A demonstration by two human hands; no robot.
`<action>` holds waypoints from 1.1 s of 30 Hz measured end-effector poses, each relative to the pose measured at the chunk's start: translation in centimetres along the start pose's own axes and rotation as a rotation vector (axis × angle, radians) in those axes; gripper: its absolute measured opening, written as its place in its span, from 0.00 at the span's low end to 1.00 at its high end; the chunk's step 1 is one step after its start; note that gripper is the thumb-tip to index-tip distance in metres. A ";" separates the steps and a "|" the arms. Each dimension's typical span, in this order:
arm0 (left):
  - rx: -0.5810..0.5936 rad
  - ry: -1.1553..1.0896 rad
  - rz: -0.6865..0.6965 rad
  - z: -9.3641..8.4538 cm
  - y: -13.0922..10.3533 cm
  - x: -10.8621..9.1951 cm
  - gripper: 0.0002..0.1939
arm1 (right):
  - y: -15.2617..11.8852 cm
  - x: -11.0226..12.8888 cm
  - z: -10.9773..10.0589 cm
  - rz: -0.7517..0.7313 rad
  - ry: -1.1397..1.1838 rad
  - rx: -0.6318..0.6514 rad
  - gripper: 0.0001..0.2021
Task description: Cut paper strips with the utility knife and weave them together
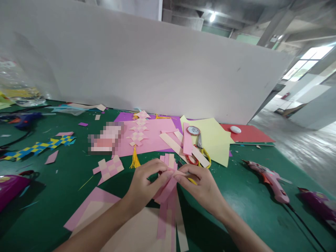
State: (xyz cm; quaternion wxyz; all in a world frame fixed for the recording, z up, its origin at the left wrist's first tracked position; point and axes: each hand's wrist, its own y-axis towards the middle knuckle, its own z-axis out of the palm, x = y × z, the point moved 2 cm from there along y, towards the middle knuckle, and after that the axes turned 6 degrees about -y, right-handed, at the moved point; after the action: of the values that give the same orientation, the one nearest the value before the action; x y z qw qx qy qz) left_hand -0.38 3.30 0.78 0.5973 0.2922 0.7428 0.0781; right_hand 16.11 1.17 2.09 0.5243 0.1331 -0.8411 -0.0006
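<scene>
Near the middle of the view, my left hand (148,182) pinches pink and cream paper strips (168,192), thumb against fingers. My right hand (201,180) is closed on a cream strip end just to the right, its fingertips almost touching those of my left hand. Long strip ends hang down toward me, over cream and pink sheets (126,227). A small woven pink and cream piece (109,169) lies left of my hands. Behind them rests a woven chain (140,127) with a yellow tassel (134,159). How the strips cross between my fingertips is partly hidden.
Scissors (204,157) and a round tape roll (193,130) lie on loose strips and a yellow sheet (217,140). Glue guns (273,180) are at the right. A blue and yellow woven band (39,147) lies left. A white panel (147,59) stands behind the green table (236,217).
</scene>
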 end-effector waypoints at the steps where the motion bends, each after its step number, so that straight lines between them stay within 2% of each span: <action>1: 0.006 -0.002 -0.024 0.0 0.0 0.0 0.08 | 0.0 0.0 0.0 0.012 0.008 0.007 0.06; 10: 0.074 0.009 -0.178 0.1 -0.2 0.0 0.11 | -0.1 -0.4 0.2 0.050 -0.003 -0.015 0.06; 24: 0.060 0.049 -0.166 0.0 -0.4 0.2 0.10 | 0.0 -0.5 0.1 0.009 -0.138 -0.017 0.07; 30: 0.100 0.026 -0.172 0.2 -0.2 0.3 0.10 | -0.1 -0.5 0.3 0.033 -0.113 0.007 0.07; 33: -0.002 -0.001 -0.213 -0.3 0.0 0.4 0.12 | 0.1 -0.6 -0.1 0.052 -0.066 -0.021 0.08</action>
State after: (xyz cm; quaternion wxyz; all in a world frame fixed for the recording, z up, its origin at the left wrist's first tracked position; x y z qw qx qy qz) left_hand -0.73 3.56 0.51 0.6026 0.2110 0.7695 0.0146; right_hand 16.45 1.40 1.61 0.4976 0.1058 -0.8609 -0.0002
